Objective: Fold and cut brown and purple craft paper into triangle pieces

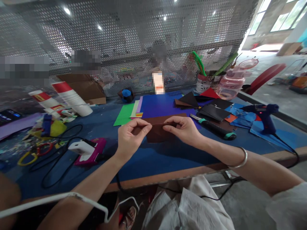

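Note:
Between my two hands is a piece of brown paper (160, 133), held up just over the blue tabletop. My left hand (131, 135) pinches its left upper edge between thumb and fingertips. At the right end of the same edge, my right hand (185, 129) pinches it likewise, a bracelet on that wrist. Behind the brown piece lies a stack of coloured sheets with a dark blue sheet (158, 105) on top and a green sheet (123, 115) at its left. A utility knife (213, 127) with its blade out lies right of my right hand.
At the right, a glue gun (262, 115) trails a cord near cut black paper (214, 110). A pink jug (231, 81) stands behind. On the left are a power strip (90, 151), scissors (35, 153), and stacked paper cups (72, 99). A perforated metal screen (124, 38) backs the table.

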A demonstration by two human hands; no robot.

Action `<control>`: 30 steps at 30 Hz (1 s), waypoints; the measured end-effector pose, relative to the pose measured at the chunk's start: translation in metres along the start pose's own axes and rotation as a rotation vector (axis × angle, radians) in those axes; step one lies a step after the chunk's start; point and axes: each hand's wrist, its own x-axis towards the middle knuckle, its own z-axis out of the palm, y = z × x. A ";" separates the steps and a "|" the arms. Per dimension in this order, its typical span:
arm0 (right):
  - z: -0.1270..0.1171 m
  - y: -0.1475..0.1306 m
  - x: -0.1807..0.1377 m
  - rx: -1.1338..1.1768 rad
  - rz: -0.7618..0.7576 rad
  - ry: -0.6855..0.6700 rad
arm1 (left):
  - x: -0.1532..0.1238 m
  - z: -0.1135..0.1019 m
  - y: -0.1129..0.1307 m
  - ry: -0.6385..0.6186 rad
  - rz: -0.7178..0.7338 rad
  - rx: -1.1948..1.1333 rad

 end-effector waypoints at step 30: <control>0.004 -0.009 -0.010 0.028 -0.064 -0.092 | -0.002 0.008 0.002 -0.205 -0.025 -0.174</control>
